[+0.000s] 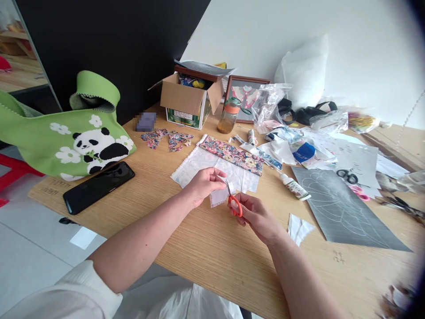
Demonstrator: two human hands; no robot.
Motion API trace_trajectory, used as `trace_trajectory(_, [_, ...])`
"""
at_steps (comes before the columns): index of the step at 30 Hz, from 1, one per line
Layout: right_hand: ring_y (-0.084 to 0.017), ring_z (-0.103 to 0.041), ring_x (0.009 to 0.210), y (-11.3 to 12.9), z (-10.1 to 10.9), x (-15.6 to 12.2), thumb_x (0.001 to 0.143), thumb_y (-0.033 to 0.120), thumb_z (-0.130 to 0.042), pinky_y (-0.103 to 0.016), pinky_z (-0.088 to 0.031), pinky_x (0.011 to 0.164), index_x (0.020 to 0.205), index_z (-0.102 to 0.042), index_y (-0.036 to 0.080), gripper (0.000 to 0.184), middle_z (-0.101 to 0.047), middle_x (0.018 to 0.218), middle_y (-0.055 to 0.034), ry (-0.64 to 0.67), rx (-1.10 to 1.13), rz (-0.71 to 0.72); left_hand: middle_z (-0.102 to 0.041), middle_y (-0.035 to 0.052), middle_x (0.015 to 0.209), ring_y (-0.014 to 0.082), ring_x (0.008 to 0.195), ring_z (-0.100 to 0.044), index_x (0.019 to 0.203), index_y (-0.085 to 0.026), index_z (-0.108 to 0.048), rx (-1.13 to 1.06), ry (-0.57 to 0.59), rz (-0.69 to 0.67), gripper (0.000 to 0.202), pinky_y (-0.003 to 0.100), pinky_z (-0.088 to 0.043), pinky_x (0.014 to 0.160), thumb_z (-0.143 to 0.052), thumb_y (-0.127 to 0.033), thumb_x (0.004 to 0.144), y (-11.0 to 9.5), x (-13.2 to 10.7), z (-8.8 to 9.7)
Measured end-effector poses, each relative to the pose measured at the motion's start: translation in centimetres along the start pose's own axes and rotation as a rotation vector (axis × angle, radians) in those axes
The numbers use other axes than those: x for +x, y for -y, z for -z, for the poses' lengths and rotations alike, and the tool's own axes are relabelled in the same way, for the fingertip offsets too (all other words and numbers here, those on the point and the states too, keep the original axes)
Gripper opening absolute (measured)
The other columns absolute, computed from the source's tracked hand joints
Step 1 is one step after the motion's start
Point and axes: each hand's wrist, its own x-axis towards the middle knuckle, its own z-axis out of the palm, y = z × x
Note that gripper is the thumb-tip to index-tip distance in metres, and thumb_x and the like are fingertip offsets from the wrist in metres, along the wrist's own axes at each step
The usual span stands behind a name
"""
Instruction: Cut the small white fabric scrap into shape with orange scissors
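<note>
Pale wood-grained bench fills the middle. Over it, the right hand grasps small orange-handled metal scissors; at their ten o'clock, the left hand pinches a small whitish cloth scrap. Dark floral-printed fabric lies beyond, at twelve o'clock.

My own body, seen from above. The left sleeve is off-white, loose and softly creased, and ends in a broad cuff that leaves the left forearm bare; one small dot marks its upper side. The right forearm is bare as far as it shows. My left grip and right grip are likewise bare. Below, a white garment, greyish in shadow, falls in loose folds.
</note>
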Motion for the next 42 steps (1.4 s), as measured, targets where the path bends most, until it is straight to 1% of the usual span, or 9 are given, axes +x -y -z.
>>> trace_trajectory(10, [-0.008,-0.035,0.051,-0.69,0.44,0.23,0.075,0.052,-0.073,-0.024,-0.027,0.047,0.069,-0.054,0.018,0.040,-0.046,0.063,0.0033,-0.006,-0.007,0.023,-0.059,0.0006,0.073,0.0100,0.062,-0.053,0.093,-0.012,-0.060,0.007,-0.002,0.003,0.034,0.024,-0.037,0.061,-0.070,-0.014,0.060,0.07,0.06,0.08])
trace_trajectory(15, [-0.008,-0.035,0.053,-0.19,0.14,0.04,0.073,0.054,-0.074,-0.024,-0.028,0.047,0.069,-0.055,0.018,0.042,-0.048,0.065,0.0023,-0.011,0.007,0.012,-0.060,0.0009,0.074,0.0103,0.063,-0.053,0.093,-0.012,-0.060,0.005,-0.002,0.004,0.034,0.024,-0.037,0.062,-0.070,-0.014,0.061,0.00,0.06,0.07])
trace_trajectory(21, [-0.009,-0.036,0.055,0.07,0.08,-0.05,0.076,0.056,-0.071,-0.025,-0.030,0.049,0.071,-0.055,0.017,0.043,-0.050,0.069,0.0005,0.021,0.007,0.012,-0.060,0.0009,0.073,0.0102,0.063,-0.054,0.093,-0.011,-0.059,0.004,0.003,0.007,0.033,0.024,-0.038,0.062,-0.069,-0.012,0.062,-0.08,0.02,0.05])
trace_trajectory(30, [-0.008,-0.035,0.054,-0.46,0.28,-0.02,0.076,0.057,-0.071,-0.024,-0.029,0.047,0.072,-0.054,0.017,0.044,-0.048,0.067,0.0018,0.018,-0.006,0.011,-0.060,0.0003,0.072,0.0099,0.062,-0.054,0.094,-0.011,-0.059,0.014,0.008,0.018,0.032,0.024,-0.038,0.060,-0.068,-0.011,0.063,-0.23,-0.07,0.04])
trace_trajectory(42, [-0.007,-0.034,0.051,-0.67,0.46,0.18,0.075,0.053,-0.074,-0.023,-0.026,0.046,0.069,-0.053,0.017,0.042,-0.045,0.061,0.0042,-0.011,-0.020,0.022,-0.060,0.0004,0.072,0.0095,0.062,-0.053,0.094,-0.011,-0.059,0.011,-0.003,0.012,0.033,0.023,-0.038,0.061,-0.068,-0.010,0.063,-0.20,0.03,0.04])
